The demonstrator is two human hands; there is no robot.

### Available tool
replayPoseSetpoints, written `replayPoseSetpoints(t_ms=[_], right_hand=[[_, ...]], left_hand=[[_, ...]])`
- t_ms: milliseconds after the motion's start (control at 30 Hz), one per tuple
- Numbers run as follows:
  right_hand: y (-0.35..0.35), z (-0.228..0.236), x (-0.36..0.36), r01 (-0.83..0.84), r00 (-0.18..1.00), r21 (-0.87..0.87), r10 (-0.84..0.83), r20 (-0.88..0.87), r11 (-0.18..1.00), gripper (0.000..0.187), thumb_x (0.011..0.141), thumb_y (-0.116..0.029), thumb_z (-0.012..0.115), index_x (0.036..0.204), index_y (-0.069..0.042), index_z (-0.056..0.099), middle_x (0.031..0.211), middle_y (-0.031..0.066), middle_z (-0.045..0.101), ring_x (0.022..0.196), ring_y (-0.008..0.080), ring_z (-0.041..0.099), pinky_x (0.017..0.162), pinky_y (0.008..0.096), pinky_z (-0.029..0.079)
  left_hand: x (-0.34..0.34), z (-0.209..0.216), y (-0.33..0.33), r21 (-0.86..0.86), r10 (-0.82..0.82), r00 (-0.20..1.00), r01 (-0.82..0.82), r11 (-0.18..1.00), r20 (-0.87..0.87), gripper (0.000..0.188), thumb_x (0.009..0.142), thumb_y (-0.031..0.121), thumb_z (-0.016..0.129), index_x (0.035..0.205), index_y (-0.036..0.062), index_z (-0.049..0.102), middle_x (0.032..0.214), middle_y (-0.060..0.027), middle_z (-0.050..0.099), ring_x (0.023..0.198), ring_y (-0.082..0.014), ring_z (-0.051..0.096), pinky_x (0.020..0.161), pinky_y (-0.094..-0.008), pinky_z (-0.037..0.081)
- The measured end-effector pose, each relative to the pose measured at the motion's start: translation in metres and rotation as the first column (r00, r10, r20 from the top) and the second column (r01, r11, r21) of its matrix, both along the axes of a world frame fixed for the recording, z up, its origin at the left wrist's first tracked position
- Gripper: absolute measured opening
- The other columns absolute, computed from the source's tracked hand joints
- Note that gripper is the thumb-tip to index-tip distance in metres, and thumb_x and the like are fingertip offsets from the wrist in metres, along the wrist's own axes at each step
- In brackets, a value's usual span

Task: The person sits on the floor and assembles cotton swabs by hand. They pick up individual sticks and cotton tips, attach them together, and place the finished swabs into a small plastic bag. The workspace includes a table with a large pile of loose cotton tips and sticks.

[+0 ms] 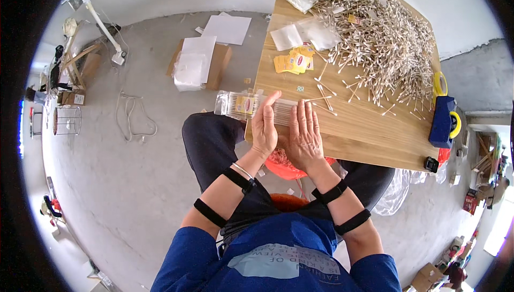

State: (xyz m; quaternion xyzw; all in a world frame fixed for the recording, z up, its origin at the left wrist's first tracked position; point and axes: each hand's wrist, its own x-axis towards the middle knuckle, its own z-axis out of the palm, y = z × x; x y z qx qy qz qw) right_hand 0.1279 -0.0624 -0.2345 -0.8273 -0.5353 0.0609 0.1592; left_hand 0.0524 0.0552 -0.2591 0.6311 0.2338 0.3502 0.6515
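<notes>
A clear plastic pack of cotton swabs [235,104] with a yellow label card lies across the near left corner of the wooden table [375,139], its left end sticking out past the edge. My left hand [265,127] rests on edge across the pack's middle, fingers stretched out. Flat over the pack's right end lies my right hand [305,134], its fingers straight and side by side. Swab sticks show through the plastic between both hands. A few loose cotton swabs [324,99] lie just beyond my right fingertips. What is under my right palm is hidden.
A large heap of cotton swabs [383,40] covers the far right of the table. Yellow label cards [294,61] and clear bags [287,37] lie left of it. A blue tape dispenser [441,123] stands at the right edge. A red bag [284,166] hangs below the near edge.
</notes>
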Motion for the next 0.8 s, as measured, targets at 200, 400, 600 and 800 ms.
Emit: replayPoseSetpoints(t_ms=[200, 400, 600, 800], right_hand=[[0.008, 0.002, -0.001, 0.018, 0.999, -0.140, -0.014, 0.030, 0.990, 0.085, 0.092, -0.052, 0.045, 0.145, 0.010, 0.021, 0.154, 0.0275, 0.015, 0.146, 0.0385, 0.011, 0.119, 0.0459, 0.011], [0.009, 0.001, -0.002, 0.016, 0.999, -0.125, -0.011, 0.041, 0.992, 0.083, 0.092, -0.049, 0.045, 0.145, 0.011, 0.022, 0.154, 0.0278, 0.015, 0.145, 0.0389, 0.012, 0.119, 0.0458, 0.012], [0.009, -0.003, -0.001, 0.029, 0.998, -0.105, -0.022, 0.067, 0.994, 0.080, 0.091, -0.045, 0.046, 0.144, 0.010, 0.023, 0.154, 0.0276, 0.016, 0.146, 0.0384, 0.011, 0.119, 0.0456, 0.011], [0.010, -0.003, -0.002, 0.031, 0.987, -0.228, 0.006, 0.162, 0.973, 0.082, 0.092, -0.045, 0.045, 0.147, 0.008, 0.014, 0.155, 0.0248, 0.011, 0.146, 0.0376, 0.009, 0.119, 0.0444, 0.011]], left_hand=[[0.001, -0.004, -0.001, -0.073, -0.028, 0.998, 0.032, 0.997, 0.049, 0.055, 0.105, 0.037, 0.030, 0.134, -0.0082, 0.043, 0.139, -0.0198, 0.047, 0.133, -0.0255, 0.041, 0.114, -0.0361, 0.028], [-0.003, 0.009, -0.003, 0.055, 0.000, 0.999, 0.002, 0.999, -0.047, 0.048, 0.105, 0.031, 0.033, 0.132, -0.0058, 0.048, 0.138, -0.0173, 0.049, 0.131, -0.0258, 0.044, 0.111, -0.0357, 0.032], [-0.037, 0.048, -0.012, 0.543, 0.056, 0.898, 0.214, 0.812, -0.437, 0.034, 0.097, 0.014, 0.049, 0.127, -0.0006, 0.055, 0.114, -0.0180, 0.058, 0.108, -0.0328, 0.055, 0.096, -0.0392, 0.044], [-0.064, 0.040, -0.010, 0.698, 0.058, 0.781, 0.518, 0.494, -0.622, 0.055, 0.092, 0.034, 0.058, 0.137, 0.0064, 0.046, 0.092, -0.0130, 0.054, 0.088, -0.0303, 0.055, 0.082, -0.0421, 0.046]])
